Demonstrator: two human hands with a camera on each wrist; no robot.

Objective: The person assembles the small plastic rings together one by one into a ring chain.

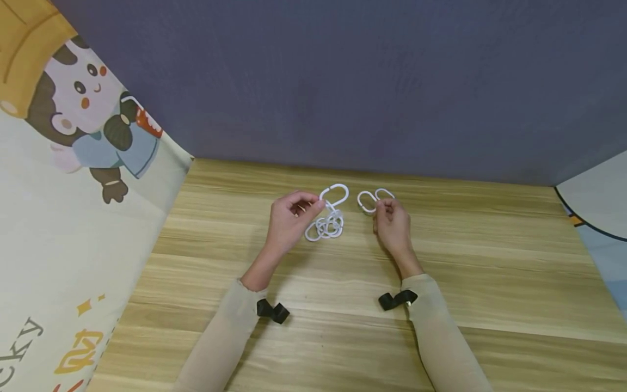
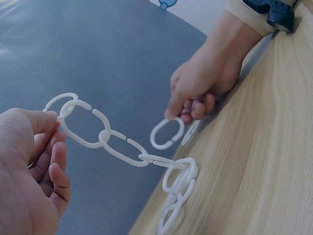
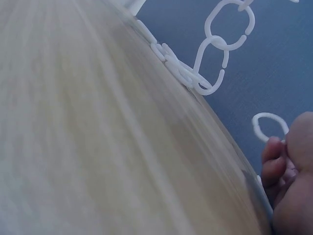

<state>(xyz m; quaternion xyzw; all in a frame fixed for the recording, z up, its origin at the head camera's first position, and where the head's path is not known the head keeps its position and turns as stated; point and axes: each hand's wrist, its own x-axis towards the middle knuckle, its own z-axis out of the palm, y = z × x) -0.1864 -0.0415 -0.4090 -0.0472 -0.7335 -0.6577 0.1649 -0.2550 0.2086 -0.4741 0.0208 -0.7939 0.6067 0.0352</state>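
My left hand (image 1: 289, 224) pinches the end of a white plastic chain (image 2: 104, 137) between thumb and fingertips. Its oval links each have a small gap in the side. Several links hang from those fingers, and the rest lie bunched on the wooden table (image 1: 313, 326). To the right, low over the tabletop, my right hand (image 1: 393, 227) pinches two more white links between thumb and index finger. One of these, an oval link (image 2: 153, 133), shows its gap in the left wrist view. The second is partly hidden by the fingers. This pair is apart from the chain.
A dark blue-grey panel (image 1: 362, 92) stands along the table's far edge. At the left, a pale cloth with cartoon prints (image 1: 39, 234) borders the table; another printed sheet (image 1: 600, 201) is at the right. Black straps (image 1: 272, 311) sit on both sleeves.
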